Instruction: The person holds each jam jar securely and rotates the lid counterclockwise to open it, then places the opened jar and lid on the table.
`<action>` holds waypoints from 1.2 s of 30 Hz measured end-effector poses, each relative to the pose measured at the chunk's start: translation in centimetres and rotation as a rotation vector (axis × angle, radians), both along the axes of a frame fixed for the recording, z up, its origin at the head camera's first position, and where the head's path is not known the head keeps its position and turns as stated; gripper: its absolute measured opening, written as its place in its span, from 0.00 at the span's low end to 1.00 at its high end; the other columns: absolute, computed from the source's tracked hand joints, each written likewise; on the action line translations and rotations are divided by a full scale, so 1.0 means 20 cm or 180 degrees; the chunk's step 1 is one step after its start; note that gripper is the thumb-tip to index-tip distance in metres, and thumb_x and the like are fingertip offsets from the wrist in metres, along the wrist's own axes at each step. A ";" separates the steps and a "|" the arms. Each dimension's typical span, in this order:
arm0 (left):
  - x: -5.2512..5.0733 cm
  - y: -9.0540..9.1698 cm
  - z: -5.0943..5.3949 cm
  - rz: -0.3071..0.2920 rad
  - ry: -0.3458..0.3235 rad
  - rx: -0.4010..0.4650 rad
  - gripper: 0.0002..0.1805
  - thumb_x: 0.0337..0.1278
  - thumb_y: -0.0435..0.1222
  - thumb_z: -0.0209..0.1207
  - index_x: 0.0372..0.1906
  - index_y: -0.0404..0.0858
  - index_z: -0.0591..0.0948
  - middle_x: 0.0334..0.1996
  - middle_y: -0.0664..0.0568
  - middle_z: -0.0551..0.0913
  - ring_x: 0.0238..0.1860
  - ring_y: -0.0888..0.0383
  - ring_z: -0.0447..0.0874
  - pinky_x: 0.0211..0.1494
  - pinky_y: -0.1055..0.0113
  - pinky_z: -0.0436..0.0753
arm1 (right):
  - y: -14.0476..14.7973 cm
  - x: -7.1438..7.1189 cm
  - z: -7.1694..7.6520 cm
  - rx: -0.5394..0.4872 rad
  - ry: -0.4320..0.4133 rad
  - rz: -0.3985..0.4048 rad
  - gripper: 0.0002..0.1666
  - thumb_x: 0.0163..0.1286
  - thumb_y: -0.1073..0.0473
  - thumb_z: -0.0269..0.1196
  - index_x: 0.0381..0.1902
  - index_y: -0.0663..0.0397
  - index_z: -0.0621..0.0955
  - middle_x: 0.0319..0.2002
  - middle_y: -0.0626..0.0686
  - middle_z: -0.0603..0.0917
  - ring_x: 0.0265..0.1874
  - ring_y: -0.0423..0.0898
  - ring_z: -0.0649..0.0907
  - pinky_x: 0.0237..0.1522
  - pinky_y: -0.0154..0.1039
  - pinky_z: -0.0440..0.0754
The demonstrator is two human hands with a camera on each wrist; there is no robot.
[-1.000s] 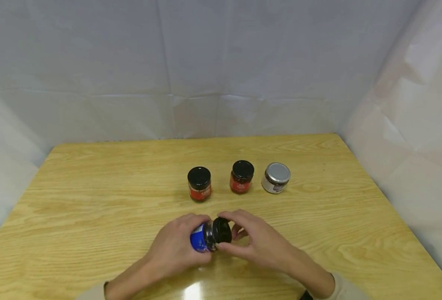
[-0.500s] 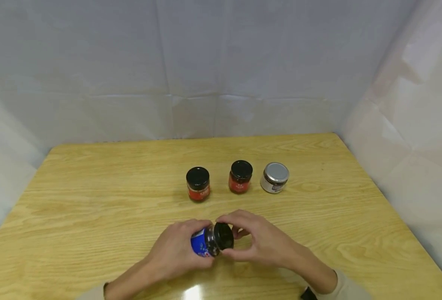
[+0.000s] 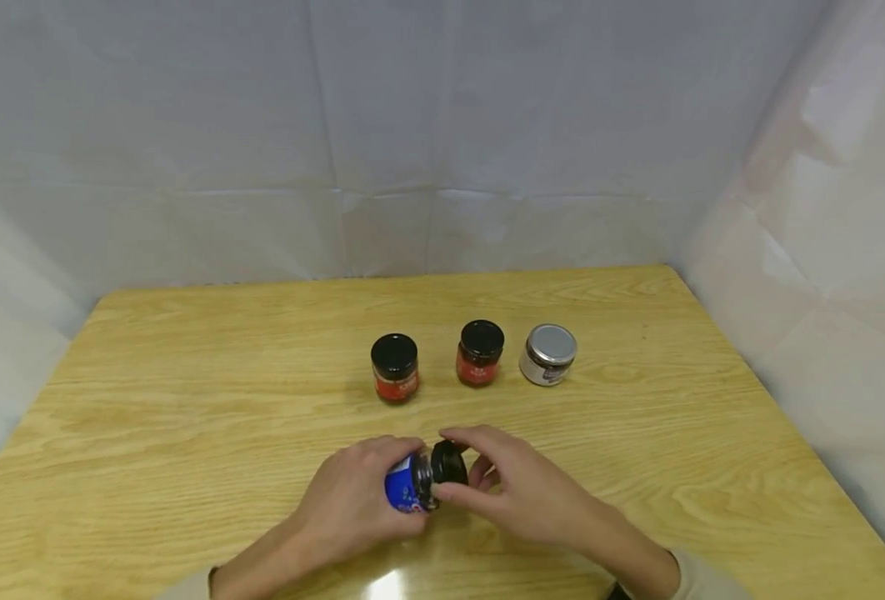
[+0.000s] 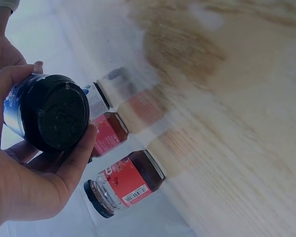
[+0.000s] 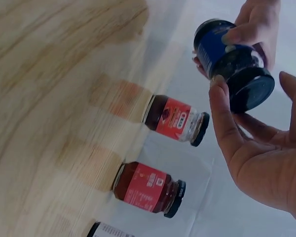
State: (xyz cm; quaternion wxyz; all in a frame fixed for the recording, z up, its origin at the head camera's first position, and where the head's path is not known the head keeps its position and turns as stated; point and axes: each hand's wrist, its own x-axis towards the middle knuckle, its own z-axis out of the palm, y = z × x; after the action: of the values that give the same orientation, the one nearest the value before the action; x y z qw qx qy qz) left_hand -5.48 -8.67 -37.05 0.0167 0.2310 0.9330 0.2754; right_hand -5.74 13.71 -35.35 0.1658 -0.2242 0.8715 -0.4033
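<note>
Tilted on its side above the table, a jar with a blue label (image 3: 402,485) is gripped round its body by my left hand (image 3: 352,500). Its black lid (image 3: 449,463) faces right, and my right hand (image 3: 525,483) has thumb and fingers at the lid's edge. In the right wrist view the lid (image 5: 251,91) sits at the jar's mouth, with the fingertips of my right hand (image 5: 266,153) touching its rim. The left wrist view shows the jar's dark base (image 4: 63,116) and my left hand (image 4: 34,182) curled round the jar.
Behind the hands stand two jars with red labels and black lids, one on the left (image 3: 395,368) and one in the middle (image 3: 480,353). A low jar with a silver lid (image 3: 548,354) stands to their right. Pale sheeting (image 3: 382,150) hangs behind the wooden table (image 3: 187,375).
My right thumb and fingers have shifted round the lid, and the lid's tilt has changed slightly. The left hand keeps its grip on the jar, which has moved slightly right and down.
</note>
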 end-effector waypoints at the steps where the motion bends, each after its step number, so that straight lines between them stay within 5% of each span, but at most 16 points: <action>1: 0.00 0.00 0.00 -0.0002 0.0001 -0.0008 0.35 0.30 0.49 0.73 0.52 0.42 0.81 0.44 0.52 0.83 0.39 0.58 0.80 0.37 0.64 0.78 | -0.01 0.00 0.00 0.0003 0.0006 -0.0011 0.40 0.62 0.32 0.59 0.67 0.45 0.70 0.51 0.41 0.76 0.37 0.36 0.78 0.40 0.34 0.80; 7: 0.00 0.00 0.00 -0.0045 0.0001 -0.0013 0.34 0.31 0.49 0.72 0.52 0.41 0.81 0.44 0.52 0.83 0.38 0.59 0.80 0.37 0.65 0.78 | -0.01 0.01 -0.01 -0.0069 0.0162 0.0062 0.38 0.62 0.34 0.61 0.64 0.47 0.73 0.46 0.40 0.77 0.36 0.37 0.78 0.40 0.33 0.80; 21: 0.01 -0.01 -0.01 -0.0126 -0.0045 0.0012 0.33 0.33 0.50 0.72 0.52 0.42 0.81 0.39 0.55 0.83 0.34 0.63 0.78 0.34 0.68 0.76 | 0.03 -0.02 -0.03 -0.0194 0.0311 0.0524 0.33 0.62 0.40 0.64 0.64 0.38 0.72 0.56 0.40 0.74 0.49 0.37 0.76 0.49 0.34 0.77; 29: 0.01 0.00 0.00 -0.0079 -0.0003 -0.0105 0.35 0.31 0.50 0.72 0.53 0.41 0.81 0.43 0.51 0.83 0.40 0.57 0.80 0.37 0.62 0.79 | 0.02 -0.01 -0.01 0.0055 0.0027 0.0129 0.44 0.61 0.31 0.60 0.69 0.46 0.66 0.53 0.42 0.75 0.39 0.36 0.79 0.42 0.36 0.80; 36: 0.01 0.00 0.00 -0.0085 0.0062 -0.0185 0.34 0.32 0.50 0.72 0.51 0.42 0.81 0.40 0.53 0.83 0.37 0.60 0.79 0.36 0.64 0.78 | 0.00 -0.01 -0.01 -0.0016 0.0021 0.0106 0.38 0.62 0.34 0.61 0.62 0.50 0.74 0.45 0.40 0.77 0.35 0.36 0.79 0.38 0.34 0.80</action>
State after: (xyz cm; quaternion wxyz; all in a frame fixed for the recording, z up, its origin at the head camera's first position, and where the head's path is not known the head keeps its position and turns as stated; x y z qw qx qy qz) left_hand -5.20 -8.68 -36.99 0.0180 0.2455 0.9376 0.2456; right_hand -5.87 13.71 -35.61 0.1691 -0.2404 0.8672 -0.4020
